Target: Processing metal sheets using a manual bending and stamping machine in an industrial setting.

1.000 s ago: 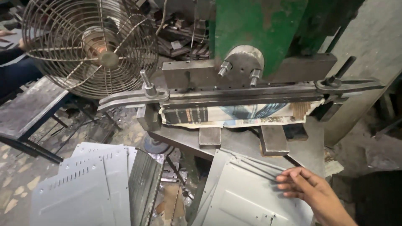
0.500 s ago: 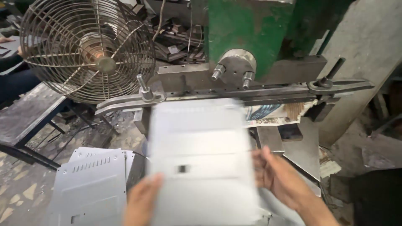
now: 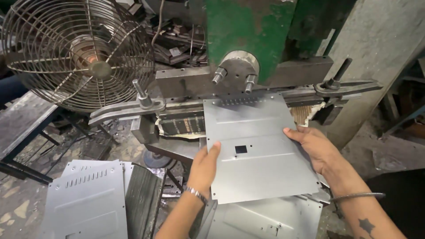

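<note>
A flat grey metal sheet (image 3: 259,146) with a small square hole and a row of slots along its far edge lies tilted in front of me. My left hand (image 3: 204,166) grips its left edge and my right hand (image 3: 315,148) grips its right edge. The sheet's far edge sits at the die of a green press machine (image 3: 248,35), just under two bolts (image 3: 232,75).
A round wire-caged fan (image 3: 77,55) stands at the left. Stacked grey metal sheets (image 3: 86,199) lie at lower left, and more sheets (image 3: 270,219) lie under the held one. A long clamp bar (image 3: 128,108) crosses the press front. A grey wall (image 3: 380,53) rises at right.
My left hand came into view and both hands lifted a sheet off the pile, then carried it forward until its far edge reached the press die.
</note>
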